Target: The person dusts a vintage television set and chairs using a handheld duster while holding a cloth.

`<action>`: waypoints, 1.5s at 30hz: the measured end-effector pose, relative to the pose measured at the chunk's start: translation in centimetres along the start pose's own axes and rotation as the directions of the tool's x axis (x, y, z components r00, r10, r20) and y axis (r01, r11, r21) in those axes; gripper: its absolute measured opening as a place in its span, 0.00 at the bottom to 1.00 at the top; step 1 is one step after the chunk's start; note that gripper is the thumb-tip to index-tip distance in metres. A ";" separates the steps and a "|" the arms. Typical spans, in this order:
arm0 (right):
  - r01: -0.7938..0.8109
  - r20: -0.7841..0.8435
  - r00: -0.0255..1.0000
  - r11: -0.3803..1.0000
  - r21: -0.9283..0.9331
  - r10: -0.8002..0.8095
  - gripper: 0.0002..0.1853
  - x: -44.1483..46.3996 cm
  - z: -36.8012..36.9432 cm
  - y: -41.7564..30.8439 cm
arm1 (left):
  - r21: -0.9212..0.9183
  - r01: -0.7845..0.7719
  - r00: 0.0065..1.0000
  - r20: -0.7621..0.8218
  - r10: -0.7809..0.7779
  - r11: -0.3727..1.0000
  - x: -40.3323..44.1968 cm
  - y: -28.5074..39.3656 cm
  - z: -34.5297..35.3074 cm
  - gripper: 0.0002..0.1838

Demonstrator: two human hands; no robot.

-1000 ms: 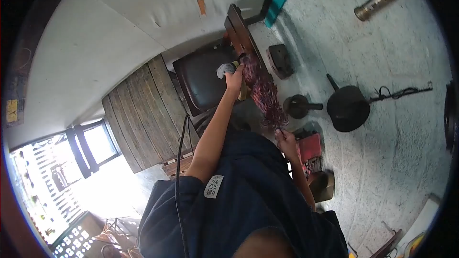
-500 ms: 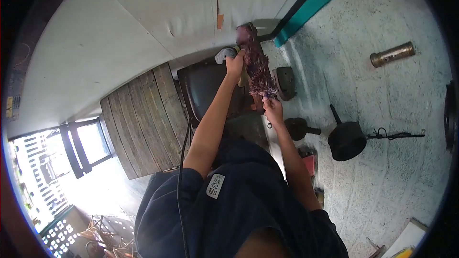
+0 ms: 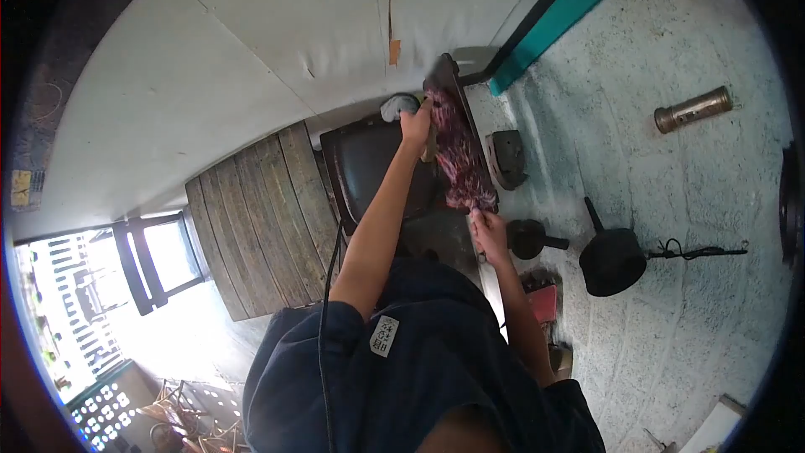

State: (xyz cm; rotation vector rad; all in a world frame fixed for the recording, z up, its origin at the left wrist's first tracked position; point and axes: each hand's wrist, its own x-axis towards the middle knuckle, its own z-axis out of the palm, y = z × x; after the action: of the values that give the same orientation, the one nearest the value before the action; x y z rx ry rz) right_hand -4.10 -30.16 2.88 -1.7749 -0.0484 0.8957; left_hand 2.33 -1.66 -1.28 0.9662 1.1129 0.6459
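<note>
My right hand (image 3: 490, 233) is closed around the lower end of a fluffy reddish-purple duster (image 3: 457, 151). The duster lies along a dark narrow ledge or board (image 3: 449, 69), its fibres pressed against the surface. Farther up, my left hand (image 3: 415, 127) has its fingers curled beside the duster's upper part; what they grip is hidden. A grey cloth-like thing (image 3: 397, 106) sits just left of that hand, and I cannot tell whether the two touch. Below my left forearm is a dark, smooth, rounded panel (image 3: 373, 169).
A weathered plank surface (image 3: 260, 222) is at the left. On the pale rough wall at the right are an old iron (image 3: 506, 159), a small dark pan (image 3: 527, 239), a larger dark pan (image 3: 612, 262) and a brass cylinder (image 3: 693, 110). A black cord (image 3: 325, 361) runs past my left arm.
The duster and my right hand have moved down and slightly right in view, uncovering more of the ledge's top end. My left hand stays near the grey thing; the whole view has shifted slightly.
</note>
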 end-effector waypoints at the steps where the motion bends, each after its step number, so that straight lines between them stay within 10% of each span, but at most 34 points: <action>1: 0.028 -0.005 1.000 1.000 -0.015 -0.028 0.20 -1.0 -0.9 1.6 | 0.006 0.000 1.000 0.005 0.000 1.000 -0.3 -1.7 -0.4 0.11; 4: 0.091 -0.011 0.996 0.989 -0.120 -0.093 0.18 -3.9 -4.5 7.3 | -0.092 0.118 0.968 0.233 -0.094 0.989 -4.2 -2.8 -2.4 0.09; 15: -0.069 -0.023 0.998 0.970 -0.233 0.066 0.18 -15.5 -9.4 12.2 | 0.202 0.271 0.927 0.208 -0.311 0.941 -13.7 -14.5 -6.7 0.22; 24: 0.055 0.010 0.998 0.963 -0.265 -0.055 0.16 -14.2 -10.0 18.2 | 0.126 0.176 0.964 0.178 -0.197 0.976 -21.0 -14.8 -9.9 0.13; 27: -0.132 0.131 0.980 0.979 -0.152 0.153 0.14 -13.5 -9.1 16.4 | 0.128 0.161 0.967 0.180 -0.183 0.979 -19.3 -16.8 -10.5 0.09; 45: 0.274 -0.008 0.944 0.794 -0.543 -0.331 0.15 3.2 0.3 12.2 | 0.016 0.178 0.981 0.072 -0.178 0.984 -7.7 -5.7 -5.2 0.13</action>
State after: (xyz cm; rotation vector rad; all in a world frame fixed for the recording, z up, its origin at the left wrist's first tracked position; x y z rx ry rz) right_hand -6.63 -33.41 -9.01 -2.2476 -0.5551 0.5800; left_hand -5.36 -9.06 -3.56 0.8797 1.1232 0.4567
